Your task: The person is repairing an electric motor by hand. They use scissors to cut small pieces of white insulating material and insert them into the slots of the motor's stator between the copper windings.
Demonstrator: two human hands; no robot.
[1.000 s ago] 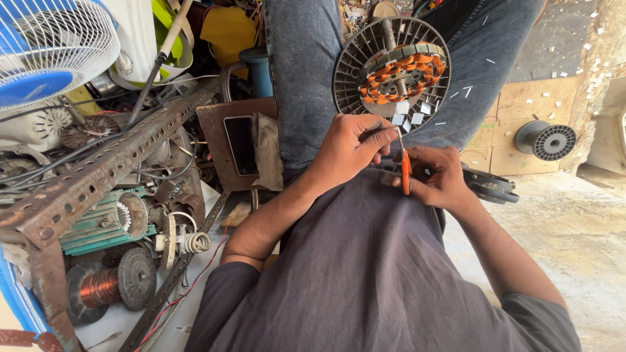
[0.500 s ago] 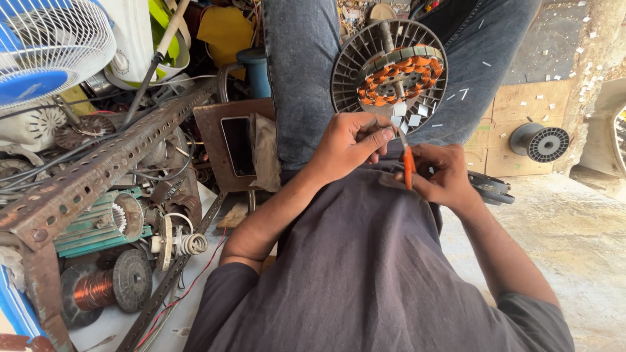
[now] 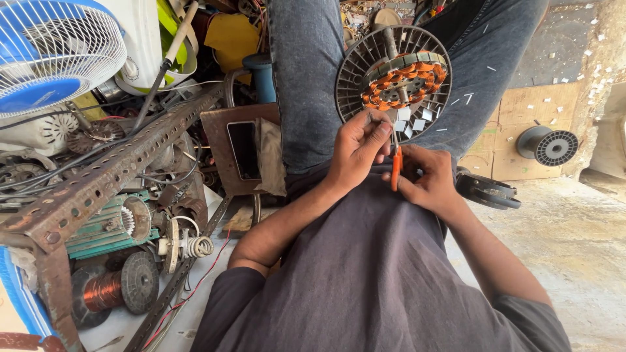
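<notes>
A round grey fan motor housing (image 3: 355, 72) with copper-orange windings (image 3: 404, 77) rests between my jeans-clad legs. My left hand (image 3: 357, 150) pinches something small at the housing's lower edge; what it holds is hidden by the fingers. My right hand (image 3: 427, 182) is closed around an orange-handled tool (image 3: 395, 166), its metal tip pointing up toward the windings. Small white paper slips (image 3: 409, 124) lie by the housing's lower rim. The two hands touch each other over my dark grey shirt.
A rusty perforated angle-iron frame (image 3: 111, 176) runs across the left, with a blue-and-white fan (image 3: 55, 55), a copper wire spool (image 3: 114, 290), motors and cables around it. A brown board (image 3: 238, 146) lies left of my leg. A black spool (image 3: 551, 145) sits at right on the concrete floor.
The view has shifted slightly. Both hands stay at the housing's lower edge, and the orange tool has barely moved.
</notes>
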